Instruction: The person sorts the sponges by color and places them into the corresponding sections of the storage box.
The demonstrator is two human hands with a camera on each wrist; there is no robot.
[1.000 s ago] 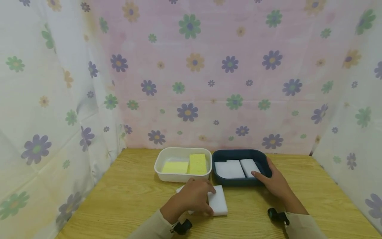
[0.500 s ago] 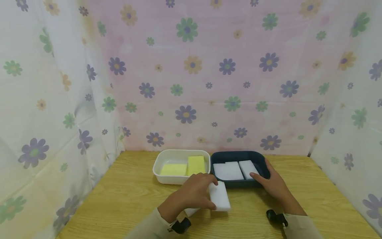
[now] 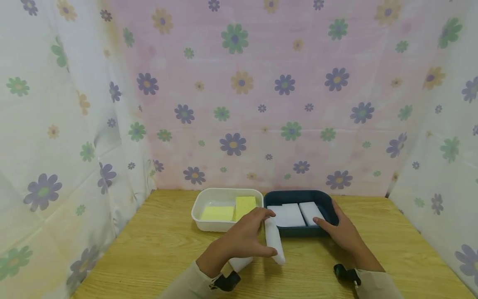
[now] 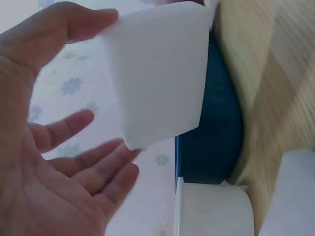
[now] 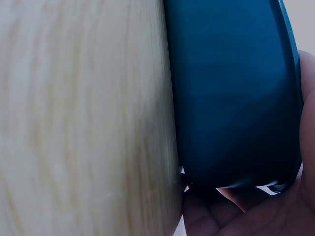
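Observation:
My left hand (image 3: 242, 236) pinches a white sponge (image 3: 274, 243) between thumb and fingertips, tilted nearly edge-on above the table, just in front of the dark blue container (image 3: 304, 231). In the left wrist view this sponge (image 4: 157, 73) shows its broad face, with the thumb at one corner and fingertips at another. White sponges (image 3: 293, 215) lie inside the blue container, with another one (image 3: 309, 211) at their right. My right hand (image 3: 345, 232) grips the container's right end, thumb over the rim; in the right wrist view, fingers curl around its outer wall (image 5: 231, 98).
Left of the blue container stands a white container (image 3: 213, 226) holding a pale yellow sponge (image 3: 218, 213) and a brighter yellow sponge (image 3: 245, 206). Another white sponge (image 3: 240, 263) lies on the wooden table (image 3: 160, 249) beneath my left wrist. A flowered curtain (image 3: 269, 104) encloses the table's back and sides.
My left hand has lifted the white sponge off the table and turned it from flat to nearly edge-on, closer to the blue container. The right hand keeps its hold.

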